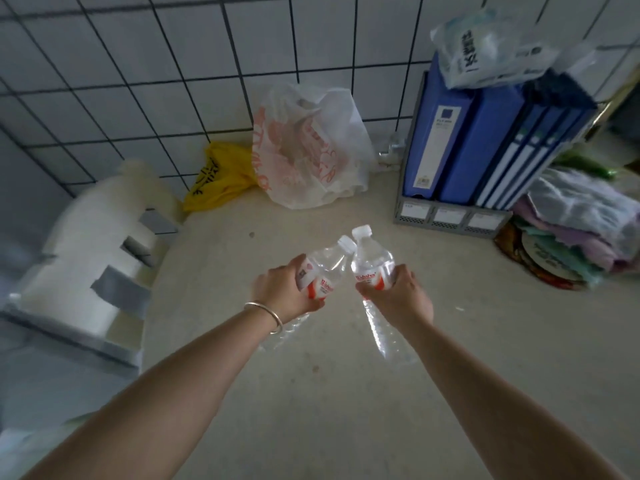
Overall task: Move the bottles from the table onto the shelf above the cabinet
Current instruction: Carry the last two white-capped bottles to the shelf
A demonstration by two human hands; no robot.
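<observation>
Clear water bottles (372, 265) are mid-carry: left hand (285, 289) and right hand (398, 299) each grip one above the beige surface (311, 393); next, stand them before the file rack (450, 220)

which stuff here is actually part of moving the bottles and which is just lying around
Part of the job:
left hand, gripping the left bottle
right hand, gripping the right bottle

Just lying about:
white plastic bag
yellow bag
blue binders in a grey file rack
folded cloths
white foam piece
</observation>
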